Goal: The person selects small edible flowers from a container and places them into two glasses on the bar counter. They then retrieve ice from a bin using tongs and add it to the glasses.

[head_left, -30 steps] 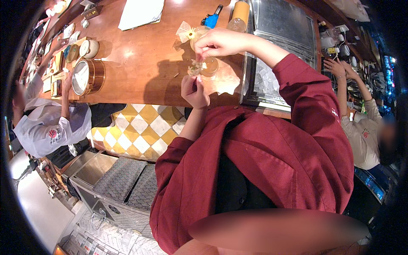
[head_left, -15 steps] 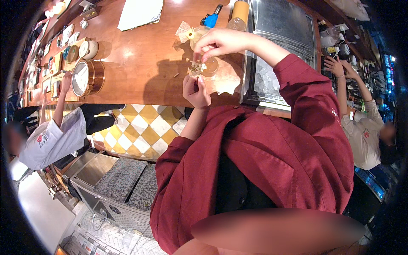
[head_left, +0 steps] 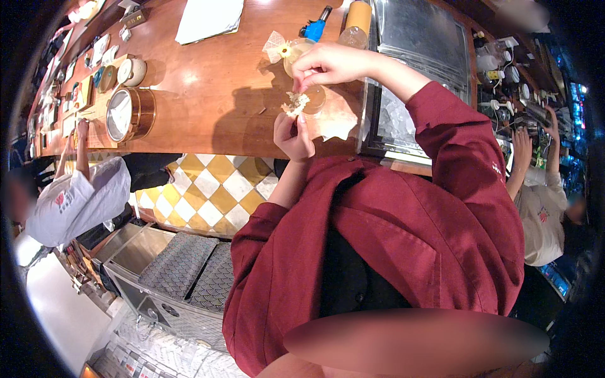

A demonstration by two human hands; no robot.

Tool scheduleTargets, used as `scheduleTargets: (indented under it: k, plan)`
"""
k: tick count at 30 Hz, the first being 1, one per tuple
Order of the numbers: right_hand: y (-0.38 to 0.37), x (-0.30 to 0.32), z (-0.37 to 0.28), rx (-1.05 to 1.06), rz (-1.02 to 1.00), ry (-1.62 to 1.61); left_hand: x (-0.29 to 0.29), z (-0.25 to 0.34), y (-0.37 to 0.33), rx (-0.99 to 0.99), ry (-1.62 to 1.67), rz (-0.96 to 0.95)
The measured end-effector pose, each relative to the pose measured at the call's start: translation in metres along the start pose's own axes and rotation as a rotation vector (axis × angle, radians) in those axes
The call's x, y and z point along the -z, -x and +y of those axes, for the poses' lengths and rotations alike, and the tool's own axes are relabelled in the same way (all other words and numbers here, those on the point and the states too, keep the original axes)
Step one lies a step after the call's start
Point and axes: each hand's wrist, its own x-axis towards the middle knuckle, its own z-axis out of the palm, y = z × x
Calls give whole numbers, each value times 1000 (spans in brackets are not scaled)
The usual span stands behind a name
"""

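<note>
My left hand point(head_left: 294, 140) pinches the bottom of a small sprig of pale, dried-looking flowers point(head_left: 296, 103) and holds it up over the wooden counter. Just above the blossoms, the fingers of my right hand point(head_left: 318, 66) are pressed together; whatever they may hold is too small to make out. Behind the sprig stands a round clear glass point(head_left: 316, 99). Partly hidden by my right hand is another pale glass point(head_left: 293, 58), with a sheer bow point(head_left: 274, 47) and a little yellow flower point(head_left: 285, 48) at its side.
A blue-bodied torch point(head_left: 313, 29) and a yellow-wrapped bottle point(head_left: 357, 24) lie at the back. White papers point(head_left: 210, 17) rest farther left, a wooden tub point(head_left: 144, 114) beyond them. To the right is a metal ice bin point(head_left: 394, 120). Co-workers stand at both sides.
The sprig shows more upright and spread between my hands, and my right fingertips have shifted slightly. The co-worker at the right has raised an arm toward the shelf items; the left one's hand has lowered.
</note>
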Motion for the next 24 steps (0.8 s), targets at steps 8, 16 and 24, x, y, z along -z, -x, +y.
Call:
scheduleTargets:
  k: [8, 16, 24]
  plan:
    - [5, -1, -4, -33, -15, 167, -3, -3, 5, -84, 77, 19]
    - [5, -1, -3, -28, -48, 249, -1, -10, 3, -206, 99, -19]
    - [3, 2, 0, -24, -62, 296, -3, -16, 13, 107, 434, -30]
